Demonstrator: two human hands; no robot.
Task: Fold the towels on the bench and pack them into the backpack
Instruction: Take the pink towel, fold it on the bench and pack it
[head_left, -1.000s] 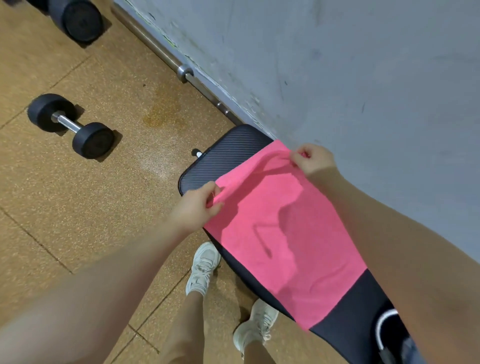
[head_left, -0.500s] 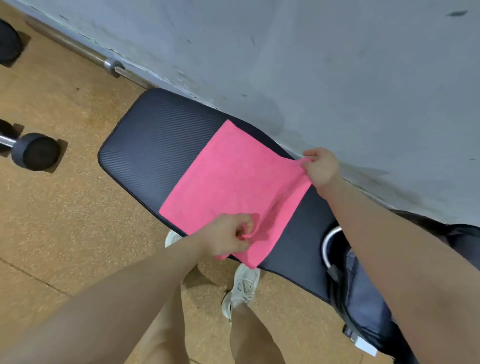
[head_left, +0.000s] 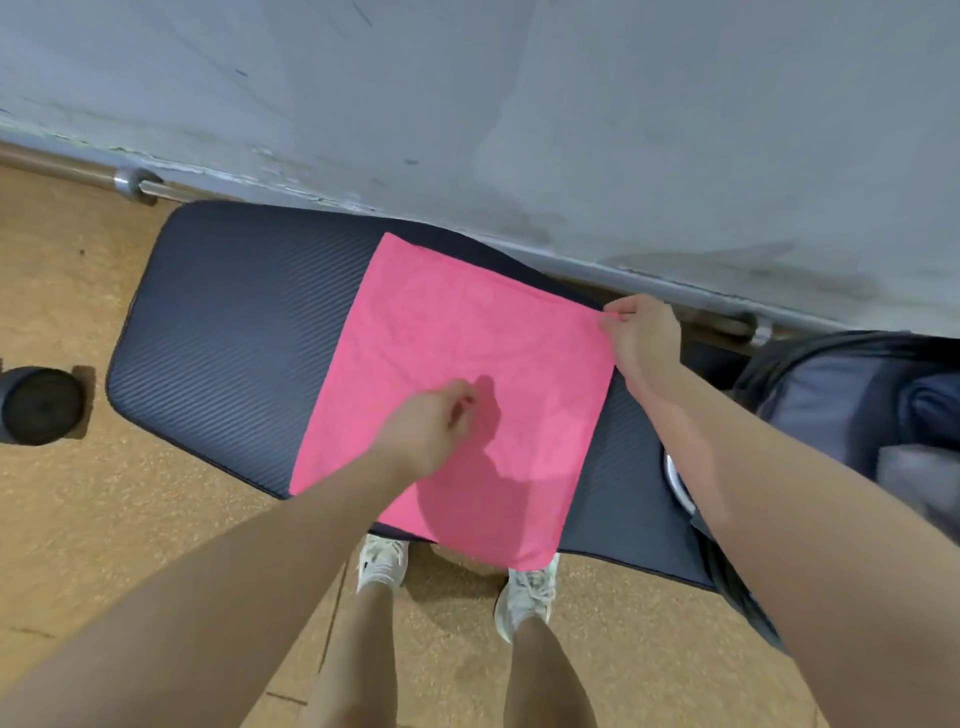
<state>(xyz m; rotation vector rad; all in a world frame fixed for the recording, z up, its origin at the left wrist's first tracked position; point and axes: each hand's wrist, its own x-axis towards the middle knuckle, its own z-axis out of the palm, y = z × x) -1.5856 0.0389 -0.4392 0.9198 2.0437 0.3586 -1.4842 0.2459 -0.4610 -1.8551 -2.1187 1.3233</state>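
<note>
Pink towel now flatter on worktop; left hand released, loosely curled above it; right hand still pinches corner.

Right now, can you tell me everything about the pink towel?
The bright pink soft cloth towel lies spread flat across the dark ribbed padded bench, its near corner hanging over the front edge. The right hand pinches its far right corner. The left hand is over its middle with curled fingers; contact is unclear.

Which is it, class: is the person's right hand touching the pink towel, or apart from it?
Touching. The head view shows the right hand pinching the pink towel at its far right corner, fabric caught between the fingers.
</note>
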